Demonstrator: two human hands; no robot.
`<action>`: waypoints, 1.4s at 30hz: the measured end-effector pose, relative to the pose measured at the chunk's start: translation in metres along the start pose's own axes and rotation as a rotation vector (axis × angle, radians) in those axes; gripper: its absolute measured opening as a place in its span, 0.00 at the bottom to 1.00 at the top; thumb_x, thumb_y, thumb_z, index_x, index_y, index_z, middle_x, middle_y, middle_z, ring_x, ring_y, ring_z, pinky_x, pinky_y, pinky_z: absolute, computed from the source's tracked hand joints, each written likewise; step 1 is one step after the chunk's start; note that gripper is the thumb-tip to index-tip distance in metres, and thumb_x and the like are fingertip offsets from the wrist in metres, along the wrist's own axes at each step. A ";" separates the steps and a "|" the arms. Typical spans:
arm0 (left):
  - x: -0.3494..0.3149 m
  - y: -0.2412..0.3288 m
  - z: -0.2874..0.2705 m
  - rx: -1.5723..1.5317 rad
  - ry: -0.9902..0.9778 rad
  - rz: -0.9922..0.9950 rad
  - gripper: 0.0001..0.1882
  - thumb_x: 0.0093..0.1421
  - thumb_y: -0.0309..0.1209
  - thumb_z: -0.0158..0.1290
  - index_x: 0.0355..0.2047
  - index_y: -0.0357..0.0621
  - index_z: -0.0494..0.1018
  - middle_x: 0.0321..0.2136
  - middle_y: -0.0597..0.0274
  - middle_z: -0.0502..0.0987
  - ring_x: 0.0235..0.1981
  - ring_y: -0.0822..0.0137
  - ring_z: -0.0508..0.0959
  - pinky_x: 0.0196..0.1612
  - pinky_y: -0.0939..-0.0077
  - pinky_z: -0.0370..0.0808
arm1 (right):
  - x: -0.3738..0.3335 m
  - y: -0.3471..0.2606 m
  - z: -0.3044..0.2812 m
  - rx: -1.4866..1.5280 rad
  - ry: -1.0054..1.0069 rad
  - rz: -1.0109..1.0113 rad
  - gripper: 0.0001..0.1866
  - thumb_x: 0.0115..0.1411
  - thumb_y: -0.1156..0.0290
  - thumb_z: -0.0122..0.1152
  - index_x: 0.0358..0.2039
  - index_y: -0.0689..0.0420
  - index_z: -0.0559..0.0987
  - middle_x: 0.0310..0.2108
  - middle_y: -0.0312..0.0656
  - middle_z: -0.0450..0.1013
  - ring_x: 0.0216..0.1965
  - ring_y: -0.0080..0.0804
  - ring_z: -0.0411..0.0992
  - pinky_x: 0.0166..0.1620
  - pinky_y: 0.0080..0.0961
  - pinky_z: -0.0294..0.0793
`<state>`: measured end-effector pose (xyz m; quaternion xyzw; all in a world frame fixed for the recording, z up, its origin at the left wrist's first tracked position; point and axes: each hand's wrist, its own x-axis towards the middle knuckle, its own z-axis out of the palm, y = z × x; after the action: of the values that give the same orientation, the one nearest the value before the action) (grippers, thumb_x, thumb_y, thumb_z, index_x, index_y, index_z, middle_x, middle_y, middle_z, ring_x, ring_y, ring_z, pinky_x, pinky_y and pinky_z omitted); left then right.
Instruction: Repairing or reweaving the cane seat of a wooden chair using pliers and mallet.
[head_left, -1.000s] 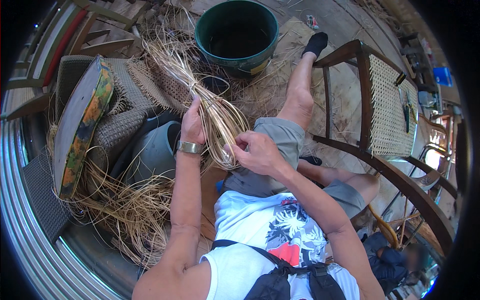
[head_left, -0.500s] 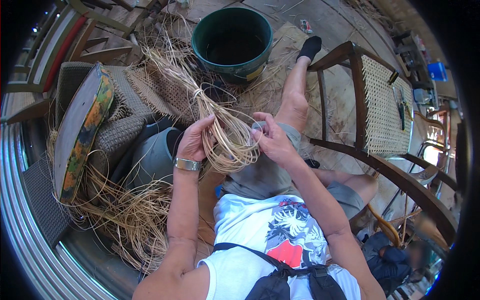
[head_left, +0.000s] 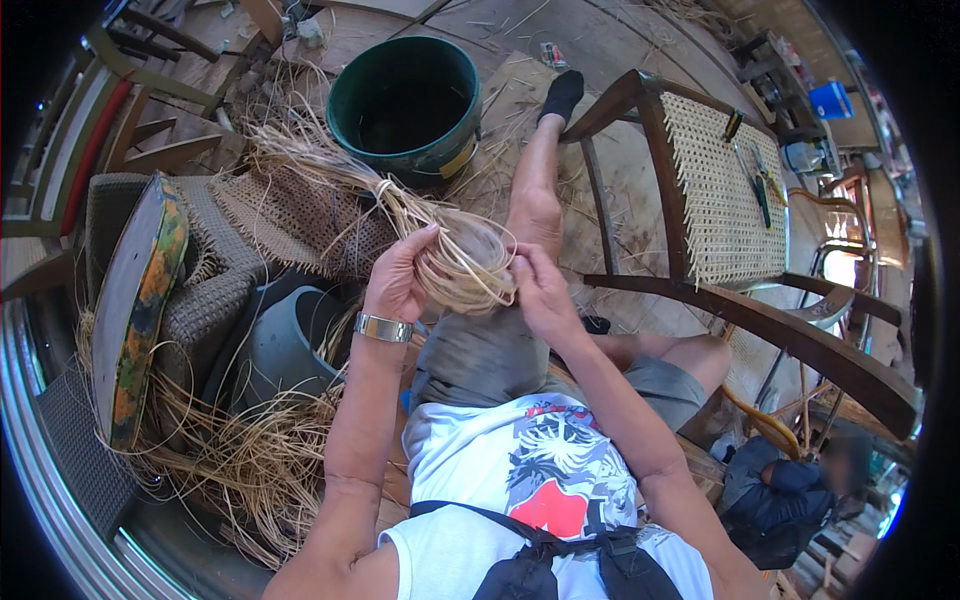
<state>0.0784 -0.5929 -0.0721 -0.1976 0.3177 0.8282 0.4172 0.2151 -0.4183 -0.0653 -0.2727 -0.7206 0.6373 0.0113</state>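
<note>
A looped bundle of cane strands [head_left: 465, 265] lies over my lap, tied near its middle, with its loose ends fanning toward the upper left. My left hand [head_left: 402, 272] grips the bundle's left side, thumb on top and the other fingers partly hidden under the strands. At the loop's right edge my right hand [head_left: 545, 298] has its fingers pinched together on a thin cane strand [head_left: 510, 262]. A green bucket [head_left: 405, 110] stands just beyond the bundle. To its left lies a piece of woven cane webbing [head_left: 300, 220].
A tangled heap of cane [head_left: 250, 470] lies at my left, beside a grey tub [head_left: 290, 345] and a camouflage-edged cushion [head_left: 140, 310]. A wooden chair with a woven cane panel [head_left: 725, 190] stands at right, tools lying on it. Another person [head_left: 780, 495] sits at lower right.
The view has shifted, so the surroundings appear further left. My right hand's fingers have drawn together at the loop's edge, where the index finger was raised before. My left hand keeps its hold.
</note>
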 end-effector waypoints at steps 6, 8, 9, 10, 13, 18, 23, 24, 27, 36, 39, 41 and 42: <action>0.017 -0.006 -0.001 0.025 -0.002 -0.004 0.05 0.66 0.26 0.57 0.40 0.38 0.78 0.36 0.56 0.85 0.37 0.64 0.86 0.44 0.67 0.85 | -0.025 -0.008 -0.030 0.020 0.083 -0.068 0.14 0.73 0.67 0.53 0.54 0.59 0.74 0.39 0.40 0.75 0.34 0.23 0.75 0.39 0.24 0.76; 0.020 -0.007 -0.003 0.046 -0.005 0.000 0.06 0.66 0.26 0.58 0.41 0.38 0.78 0.37 0.56 0.85 0.37 0.63 0.86 0.45 0.66 0.86 | -0.032 -0.021 -0.028 -0.171 0.279 -0.367 0.13 0.71 0.72 0.57 0.54 0.57 0.74 0.41 0.36 0.74 0.36 0.22 0.73 0.39 0.21 0.73; 0.019 -0.007 -0.002 0.051 -0.003 0.000 0.06 0.66 0.26 0.58 0.41 0.38 0.78 0.37 0.56 0.85 0.37 0.63 0.86 0.45 0.66 0.86 | -0.033 -0.032 -0.028 -0.166 0.280 -0.367 0.13 0.71 0.72 0.57 0.54 0.57 0.74 0.41 0.36 0.74 0.36 0.22 0.73 0.39 0.21 0.73; 0.016 -0.007 0.000 0.051 0.000 0.014 0.06 0.66 0.26 0.58 0.42 0.37 0.78 0.37 0.56 0.85 0.37 0.63 0.86 0.45 0.66 0.86 | -0.031 -0.045 -0.028 -0.247 0.281 -0.499 0.13 0.69 0.74 0.59 0.53 0.58 0.75 0.38 0.36 0.74 0.36 0.22 0.73 0.39 0.22 0.73; 0.015 -0.010 0.003 0.045 0.021 0.027 0.07 0.66 0.26 0.58 0.42 0.38 0.78 0.38 0.55 0.85 0.37 0.63 0.86 0.44 0.67 0.86 | -0.017 -0.040 -0.033 -0.417 0.204 -0.673 0.12 0.66 0.76 0.62 0.49 0.59 0.77 0.33 0.36 0.74 0.36 0.21 0.72 0.40 0.23 0.72; 0.009 -0.008 0.001 -0.059 -0.019 0.029 0.06 0.67 0.27 0.57 0.42 0.38 0.78 0.38 0.55 0.84 0.38 0.64 0.85 0.44 0.68 0.86 | -0.017 -0.026 -0.027 -0.213 0.023 -0.348 0.07 0.67 0.75 0.62 0.44 0.61 0.79 0.31 0.34 0.75 0.36 0.19 0.71 0.41 0.23 0.72; 0.007 -0.011 -0.023 -0.185 -0.086 -0.007 0.11 0.68 0.33 0.56 0.45 0.39 0.77 0.41 0.50 0.84 0.43 0.51 0.84 0.49 0.52 0.85 | -0.017 -0.003 -0.011 0.356 -0.211 0.028 0.07 0.73 0.70 0.55 0.43 0.61 0.77 0.33 0.31 0.75 0.36 0.16 0.70 0.43 0.18 0.71; 0.001 -0.011 -0.020 -0.189 -0.040 -0.008 0.13 0.68 0.34 0.55 0.46 0.39 0.77 0.42 0.49 0.83 0.44 0.50 0.84 0.50 0.49 0.84 | -0.018 -0.001 -0.007 0.360 -0.210 0.030 0.07 0.73 0.70 0.55 0.43 0.61 0.77 0.33 0.31 0.75 0.36 0.16 0.70 0.43 0.18 0.71; -0.001 -0.010 -0.031 -0.210 -0.006 -0.019 0.16 0.67 0.37 0.55 0.50 0.39 0.76 0.45 0.47 0.82 0.45 0.48 0.83 0.52 0.45 0.81 | -0.019 0.002 0.000 0.271 -0.245 0.056 0.07 0.71 0.72 0.56 0.44 0.62 0.77 0.34 0.31 0.74 0.35 0.15 0.69 0.41 0.17 0.71; -0.011 -0.004 -0.038 -0.261 0.056 -0.033 0.16 0.65 0.36 0.58 0.48 0.38 0.76 0.44 0.51 0.79 0.47 0.51 0.78 0.52 0.45 0.80 | -0.019 0.007 0.007 0.321 -0.269 -0.064 0.06 0.71 0.76 0.53 0.46 0.59 0.75 0.34 0.30 0.72 0.33 0.13 0.66 0.38 0.15 0.67; -0.013 -0.006 -0.039 -0.246 0.094 -0.004 0.17 0.65 0.37 0.57 0.48 0.39 0.75 0.44 0.51 0.80 0.47 0.51 0.79 0.52 0.45 0.80 | -0.019 0.008 0.007 0.258 -0.282 -0.089 0.06 0.70 0.77 0.53 0.46 0.56 0.76 0.32 0.29 0.71 0.32 0.13 0.65 0.37 0.15 0.67; -0.013 -0.007 -0.036 -0.235 0.104 0.002 0.17 0.65 0.37 0.57 0.48 0.39 0.75 0.44 0.51 0.80 0.46 0.51 0.79 0.52 0.45 0.80 | -0.019 0.010 0.008 0.252 -0.291 -0.101 0.07 0.70 0.78 0.53 0.45 0.55 0.76 0.31 0.28 0.70 0.31 0.13 0.65 0.36 0.15 0.67; -0.013 -0.007 -0.035 -0.226 0.113 0.010 0.17 0.65 0.38 0.56 0.49 0.40 0.75 0.44 0.51 0.80 0.46 0.51 0.79 0.52 0.45 0.80 | -0.020 0.010 0.008 0.253 -0.290 -0.100 0.07 0.70 0.78 0.53 0.45 0.55 0.76 0.31 0.28 0.70 0.31 0.13 0.65 0.36 0.15 0.67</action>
<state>0.0939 -0.6216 -0.0921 -0.2883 0.2463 0.8484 0.3695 0.2327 -0.4328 -0.0696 -0.1385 -0.6416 0.7540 -0.0266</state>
